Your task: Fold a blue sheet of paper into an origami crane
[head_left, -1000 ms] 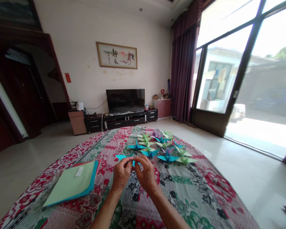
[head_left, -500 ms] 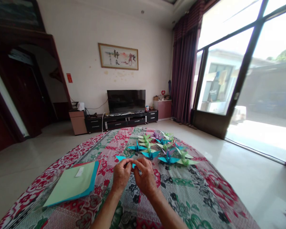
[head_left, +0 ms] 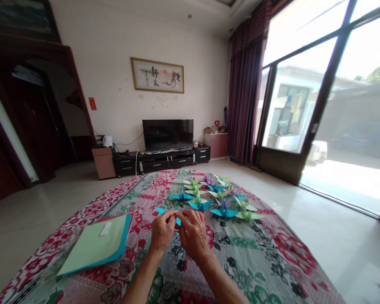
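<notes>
A blue paper crane [head_left: 161, 210], partly folded as far as it shows, is pinched between my two hands above the table. My left hand [head_left: 163, 228] grips it from the left, thumb and fingertips closed. From the right, my right hand [head_left: 192, 231] closes its fingers on the same paper, its fingertips meeting those of the left. Much of the paper is hidden behind the fingers; one pointed blue tip sticks out past the left hand. Just beyond stand several finished paper cranes in blue, green and purple, the nearest being a blue crane [head_left: 200, 205].
A stack of square paper [head_left: 91, 245], light green on top with blue and red below, lies at the left with a small white slip [head_left: 105, 229] on it. A patterned tablecloth [head_left: 240, 261] covers the table. A television [head_left: 168, 134] stands by the far wall.
The blue paper has tilted slightly between my fingers, and its left tip has shifted a little to the right. Both hands have moved very slightly; the other cranes are unmoved.
</notes>
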